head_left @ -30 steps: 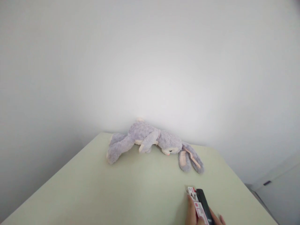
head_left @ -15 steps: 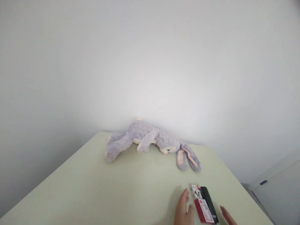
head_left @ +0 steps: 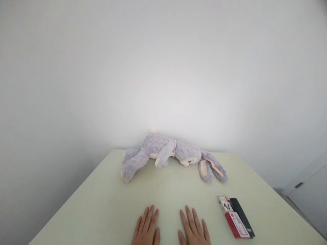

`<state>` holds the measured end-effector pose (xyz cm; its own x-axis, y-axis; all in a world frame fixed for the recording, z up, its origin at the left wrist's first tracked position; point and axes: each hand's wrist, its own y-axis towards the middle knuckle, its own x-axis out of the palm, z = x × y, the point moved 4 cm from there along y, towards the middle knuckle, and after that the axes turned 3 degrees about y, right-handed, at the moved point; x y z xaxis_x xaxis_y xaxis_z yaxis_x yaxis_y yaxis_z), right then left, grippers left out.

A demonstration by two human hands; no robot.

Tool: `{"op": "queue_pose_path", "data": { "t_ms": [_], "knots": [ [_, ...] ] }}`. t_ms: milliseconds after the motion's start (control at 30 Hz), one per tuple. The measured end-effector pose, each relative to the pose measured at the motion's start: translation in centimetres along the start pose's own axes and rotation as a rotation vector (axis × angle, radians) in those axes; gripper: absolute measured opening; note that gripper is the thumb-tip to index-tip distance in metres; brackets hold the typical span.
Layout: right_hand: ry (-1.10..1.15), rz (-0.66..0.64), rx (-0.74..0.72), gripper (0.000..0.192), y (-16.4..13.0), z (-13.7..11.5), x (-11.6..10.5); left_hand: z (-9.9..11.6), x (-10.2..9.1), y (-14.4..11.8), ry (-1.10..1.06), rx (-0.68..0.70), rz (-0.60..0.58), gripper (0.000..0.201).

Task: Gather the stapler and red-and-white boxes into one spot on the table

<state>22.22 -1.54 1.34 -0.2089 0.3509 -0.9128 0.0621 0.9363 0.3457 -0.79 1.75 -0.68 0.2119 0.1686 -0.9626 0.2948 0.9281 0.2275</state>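
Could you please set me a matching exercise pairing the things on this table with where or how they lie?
Things:
1. grey plush rabbit
2. red and white flat box with a black side
3. left hand
4. right hand

Places:
a. flat on the pale green table, nearer the box
b. lying at the far edge
c. near right part of the table
d. flat, on the side away from the box

Pairs: 1-b, 2-c, 3-d, 4-a

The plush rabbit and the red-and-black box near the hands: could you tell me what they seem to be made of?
The plush rabbit looks like soft grey-lilac pile fabric: fuzzy, matte, limp ears. The red-and-black box seems printed cardboard, possibly glossy: flat faces, sharp edges. It lies on the table, apart from the right hand.
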Motion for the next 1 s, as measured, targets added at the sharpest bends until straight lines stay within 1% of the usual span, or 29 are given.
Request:
{"op": "queue_pose_path", "data": {
  "t_ms": [67,133,233,333,567,667,800,900,933,1000],
  "knots": [
    [-0.01,0.017,-0.052,0.056,1.3,-0.5,0.4,0.2,0.6,0.2,0.052,-0.014,-0.021,0.059],
    [-0.009,0.032,-0.084,0.056,2.1,-0.6,0.6,0.4,0.9,0.5,0.058,-0.04,-0.053,0.059],
    [-0.038,0.042,-0.084,0.055,2.4,-0.5,1.0,0.5,1.0,0.8,0.034,-0.067,-0.096,0.06],
    [-0.07,0.037,-0.072,0.055,2.2,-0.4,1.5,0.4,0.9,0.7,0.009,-0.076,-0.109,0.06],
    [-0.056,0.038,-0.066,0.056,2.2,-0.6,1.4,0.1,0.7,0.6,0.004,-0.076,-0.058,0.059],
    [-0.044,0.034,-0.057,0.055,2.2,-0.6,1.5,0.0,0.7,0.7,-0.002,-0.095,-0.055,0.059],
    [-0.027,0.032,-0.043,0.055,2.1,-0.5,1.7,0.9,0.6,0.8,0.013,-0.126,-0.058,0.059],
    [-0.006,0.03,-0.04,0.055,2.1,-0.4,1.9,1.4,0.3,0.7,0.047,-0.183,0.003,0.059],
    [-0.001,0.029,-0.042,0.055,2.1,-0.4,1.9,1.4,0.2,0.6,0.043,-0.184,0.013,0.06],
    [-0.001,0.03,-0.05,0.056,2.0,-0.4,2.0,1.2,0.3,0.7,0.01,-0.146,-0.011,0.06]
  ]
}}
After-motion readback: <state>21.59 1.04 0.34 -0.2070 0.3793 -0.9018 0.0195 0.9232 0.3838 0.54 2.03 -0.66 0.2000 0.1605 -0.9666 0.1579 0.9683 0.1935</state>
